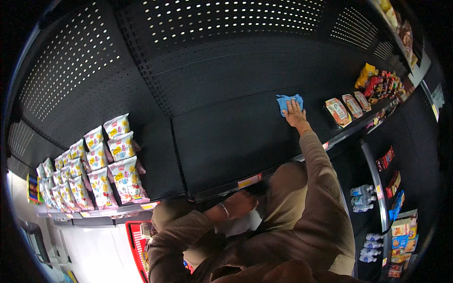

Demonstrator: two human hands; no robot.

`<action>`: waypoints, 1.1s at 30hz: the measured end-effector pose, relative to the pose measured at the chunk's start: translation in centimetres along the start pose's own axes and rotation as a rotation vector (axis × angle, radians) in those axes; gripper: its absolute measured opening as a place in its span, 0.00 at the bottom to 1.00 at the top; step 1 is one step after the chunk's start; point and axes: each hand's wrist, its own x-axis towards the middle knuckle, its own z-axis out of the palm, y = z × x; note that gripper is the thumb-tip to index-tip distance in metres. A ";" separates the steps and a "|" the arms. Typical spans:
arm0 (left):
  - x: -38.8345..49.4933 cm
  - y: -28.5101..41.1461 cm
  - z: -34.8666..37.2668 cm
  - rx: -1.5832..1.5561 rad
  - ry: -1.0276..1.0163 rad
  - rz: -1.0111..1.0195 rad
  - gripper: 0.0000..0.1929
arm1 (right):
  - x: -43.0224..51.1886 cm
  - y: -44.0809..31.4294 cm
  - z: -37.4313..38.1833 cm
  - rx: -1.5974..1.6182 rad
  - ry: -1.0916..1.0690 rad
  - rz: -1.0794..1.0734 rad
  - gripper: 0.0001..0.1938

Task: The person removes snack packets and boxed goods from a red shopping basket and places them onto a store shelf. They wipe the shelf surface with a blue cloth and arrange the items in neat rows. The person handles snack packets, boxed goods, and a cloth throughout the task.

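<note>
My right hand [295, 115] lies nearly flat on a blue cleaning cloth [283, 103], pressing it to a black metal shelf [226, 141]. That arm reaches forward over the shelf's front edge. My left hand [240, 204] is bent in over my lap, close to the front edge, with a band on its wrist. Its fingers are hidden from view, so whether they hold anything cannot be made out. To the right of the cloth stand several packaged trays of food [338, 112] in a row.
Rows of white snack bags [124, 178] fill the shelf's left end. Colourful packets [384, 86] are heaped at the right. A perforated back panel [233, 19] rises behind. A red shopping basket [133, 244] sits on the floor, and bottles [362, 194] lie on a right-hand shelf.
</note>
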 end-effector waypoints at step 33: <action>0.2 0.7 0.9 0.062 -0.109 0.030 0.14 | -12.2 -17.1 2.0 -0.198 0.129 -0.949 0.39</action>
